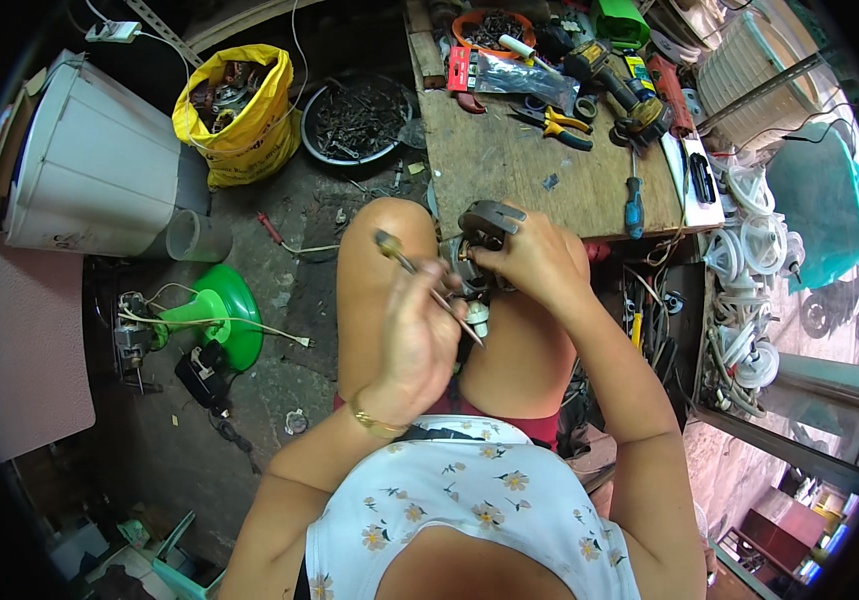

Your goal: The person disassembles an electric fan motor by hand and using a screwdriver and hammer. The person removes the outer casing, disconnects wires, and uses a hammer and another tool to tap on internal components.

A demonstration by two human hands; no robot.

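Note:
Above my lap, my left hand (418, 335) is closed around a slim metal rod tool (436, 294). The tool has a yellowish, dark-ended top and a thin pointed tip angled down to the right; its exact kind is unclear. My right hand (538, 255) grips a dark metal motor part (490, 219) between my knees, thumb and fingers on its curved upper edge. Below it shows a white plastic piece (477, 316), close to the tool's tip. My fingers and the tool partly hide the motor's lower portion.
Ahead, a wooden table (490, 165) holds pliers (555, 127), a cordless drill (630, 100) and a blue screwdriver (634, 205). Left on the floor stand a yellow bag (250, 130), a basin of metal parts (358, 120) and a green fan base (225, 315). White plastic parts (750, 245) hang right.

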